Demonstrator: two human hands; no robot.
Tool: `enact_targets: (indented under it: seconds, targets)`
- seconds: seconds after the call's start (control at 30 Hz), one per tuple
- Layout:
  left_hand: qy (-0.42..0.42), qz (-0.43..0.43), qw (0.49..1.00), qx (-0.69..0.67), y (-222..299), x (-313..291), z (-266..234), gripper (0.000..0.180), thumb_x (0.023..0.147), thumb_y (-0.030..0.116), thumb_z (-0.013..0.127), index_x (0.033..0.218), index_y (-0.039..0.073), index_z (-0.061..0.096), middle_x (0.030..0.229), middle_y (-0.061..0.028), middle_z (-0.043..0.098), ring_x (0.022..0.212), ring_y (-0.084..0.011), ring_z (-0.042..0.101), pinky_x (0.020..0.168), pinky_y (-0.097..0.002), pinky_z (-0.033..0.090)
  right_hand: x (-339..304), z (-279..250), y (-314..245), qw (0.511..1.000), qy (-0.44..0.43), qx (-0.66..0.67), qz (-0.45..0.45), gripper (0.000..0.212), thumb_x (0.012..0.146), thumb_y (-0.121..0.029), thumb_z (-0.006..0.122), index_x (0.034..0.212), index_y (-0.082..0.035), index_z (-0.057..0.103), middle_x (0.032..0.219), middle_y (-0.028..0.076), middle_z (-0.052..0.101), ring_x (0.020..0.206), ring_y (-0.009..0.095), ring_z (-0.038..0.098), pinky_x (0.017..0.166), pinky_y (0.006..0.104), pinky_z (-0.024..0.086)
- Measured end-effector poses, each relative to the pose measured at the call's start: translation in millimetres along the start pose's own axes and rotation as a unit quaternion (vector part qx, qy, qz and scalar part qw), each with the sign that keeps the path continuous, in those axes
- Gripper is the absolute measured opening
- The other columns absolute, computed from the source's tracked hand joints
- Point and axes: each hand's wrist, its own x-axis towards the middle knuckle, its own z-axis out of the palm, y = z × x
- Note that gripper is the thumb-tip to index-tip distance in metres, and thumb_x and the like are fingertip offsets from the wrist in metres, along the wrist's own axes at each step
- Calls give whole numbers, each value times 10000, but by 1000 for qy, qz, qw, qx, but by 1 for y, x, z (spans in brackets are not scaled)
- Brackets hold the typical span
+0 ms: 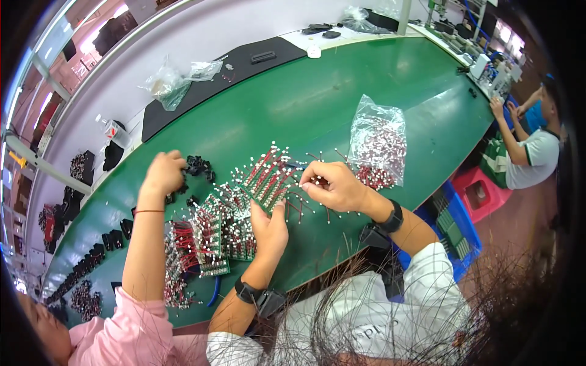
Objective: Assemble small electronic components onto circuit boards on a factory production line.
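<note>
My left hand [270, 233] grips the lower edge of a green circuit board panel [267, 190], thumb on its face. Rows of red wires with white plugs stand out from that panel. Beside it, to the right, my right hand [334, 188] is closed in a pinch near loose wires; what sits between its fingertips is too small to make out. More wired board panels [212, 235] lie piled to the left of my left hand. Beyond my right hand is a clear plastic bag [378, 137] full of red wires with white plugs.
At my left, a co-worker's hand [165, 172] reaches toward small black parts [198, 168]. Black parts line the green table [293, 91] at far left. A blue crate [448, 232] and pink stool [479, 192] stand off the right edge; another person sits beyond.
</note>
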Motion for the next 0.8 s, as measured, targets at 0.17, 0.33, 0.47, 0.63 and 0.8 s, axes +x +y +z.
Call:
enact_targets:
  seconds: [0.17, 0.33, 0.47, 0.63, 0.8]
  targets:
    - [32, 13, 999, -13, -3, -13, 12, 376, 913, -49, 505, 1273, 2, 411, 1178, -100, 580, 1035, -150, 592, 924, -313, 488, -12, 10, 1, 996, 9, -57, -61, 79, 878, -75, 613, 919, -8, 601, 774, 133, 638, 637, 281, 634, 584, 360, 497]
    - [33, 66, 997, -19, -1, -21, 38, 350, 925, -45, 494, 1262, -15, 406, 1118, -94, 577, 989, -139, 582, 882, -278, 470, -25, 24, -2, 986, 23, -132, -98, 97, 853, -70, 614, 937, -25, 598, 790, 128, 644, 691, 324, 651, 603, 392, 525]
    - [19, 126, 992, -25, -9, -22, 46, 334, 944, -19, 493, 1265, -18, 401, 1128, -88, 559, 991, -140, 573, 884, -284, 465, -36, 31, -3, 970, 47, -175, -162, 83, 850, -51, 619, 928, -23, 620, 775, 109, 635, 649, 301, 643, 567, 383, 520]
    - [10, 130, 991, 38, -14, -27, 43, 356, 922, -50, 502, 1266, -7, 422, 1175, -97, 573, 1032, -148, 580, 909, -293, 457, -41, 31, 0, 973, 52, -187, -124, 75, 852, -67, 611, 901, -12, 601, 757, 144, 621, 650, 328, 629, 563, 411, 507]
    - [20, 207, 966, 154, -8, -33, 47, 390, 924, 66, 550, 1263, -76, 418, 1011, -188, 670, 894, -271, 680, 783, -352, 513, -39, 32, -3, 974, 37, -198, -109, 82, 851, -86, 604, 864, -9, 578, 737, 163, 605, 652, 355, 616, 571, 429, 497]
